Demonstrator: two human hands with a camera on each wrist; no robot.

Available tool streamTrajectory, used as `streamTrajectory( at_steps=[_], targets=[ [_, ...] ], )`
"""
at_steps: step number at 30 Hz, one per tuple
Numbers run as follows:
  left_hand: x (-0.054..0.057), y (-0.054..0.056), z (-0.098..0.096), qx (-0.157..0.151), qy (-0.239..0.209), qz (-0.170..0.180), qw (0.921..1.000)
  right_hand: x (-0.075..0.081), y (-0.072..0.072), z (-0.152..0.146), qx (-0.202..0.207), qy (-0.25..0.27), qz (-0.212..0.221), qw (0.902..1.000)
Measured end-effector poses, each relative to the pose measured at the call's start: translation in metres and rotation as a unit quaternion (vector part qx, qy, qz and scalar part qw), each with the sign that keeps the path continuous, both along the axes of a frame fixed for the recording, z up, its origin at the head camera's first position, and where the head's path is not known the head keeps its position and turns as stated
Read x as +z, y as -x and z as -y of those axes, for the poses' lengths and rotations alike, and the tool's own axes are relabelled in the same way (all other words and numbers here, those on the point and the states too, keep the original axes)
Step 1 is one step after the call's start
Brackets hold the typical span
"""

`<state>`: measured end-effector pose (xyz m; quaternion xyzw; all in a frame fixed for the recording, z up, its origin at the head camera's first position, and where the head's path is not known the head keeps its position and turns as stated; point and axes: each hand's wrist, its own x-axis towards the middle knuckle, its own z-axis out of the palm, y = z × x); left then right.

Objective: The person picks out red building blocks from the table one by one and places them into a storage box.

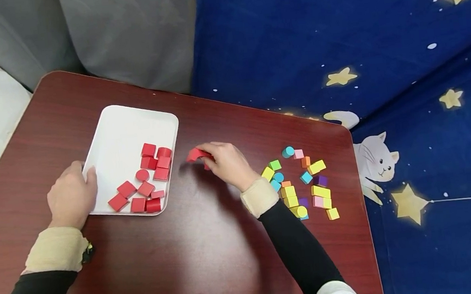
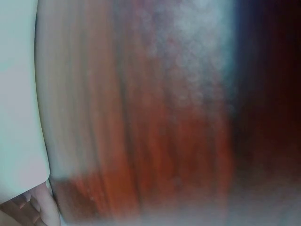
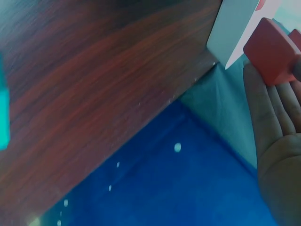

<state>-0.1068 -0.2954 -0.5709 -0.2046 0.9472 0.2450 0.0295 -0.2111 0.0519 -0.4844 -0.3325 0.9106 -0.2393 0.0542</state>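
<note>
My left hand [image 1: 71, 196] grips the near-left edge of a white tray [image 1: 118, 127], thumb over the rim. The left wrist view catches a few fingers [image 2: 47, 207] below the tray's corner. Inside the tray, red blocks [image 1: 138, 205] of several shapes, cubes and cylinders among them, gather toward the right and near sides. Just right of the tray, above the table, my right hand [image 1: 228, 164] pinches a red arch-shaped block [image 1: 195, 154]. The right wrist view shows its flat red side at the fingertips, with part of it cut off by the frame's edge.
Yellow blocks [image 1: 320, 192] lie scattered with blue, green, orange, pink and purple ones on the right of the brown table [image 1: 212, 261], beside my right forearm. A grey curtain [image 1: 133, 34] and a blue star-patterned curtain [image 1: 273, 45] hang behind the table's far edge.
</note>
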Motion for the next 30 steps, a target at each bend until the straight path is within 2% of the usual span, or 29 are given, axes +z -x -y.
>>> streamTrajectory(
  at_steps=[7, 14, 19, 30],
  targets=[
    [-0.005, -0.002, -0.001, 0.000, 0.000, -0.006, 1.0000, -0.007, 0.006, 0.031, 0.000, 0.007, 0.030, 0.9995],
    [-0.001, 0.001, -0.001, 0.000, 0.003, -0.007, 1.0000, -0.007, 0.011, 0.057, -0.003, -0.021, -0.008, 0.9997],
    [-0.003, 0.000, 0.001, -0.005, -0.005, -0.001, 1.0000, -0.008, 0.014, 0.071, -0.012, -0.024, -0.029, 0.9992],
    [-0.003, -0.001, 0.002, -0.004, -0.003, -0.008, 1.0000, -0.015, 0.023, 0.087, -0.023, -0.029, -0.022, 0.9991]
  ],
)
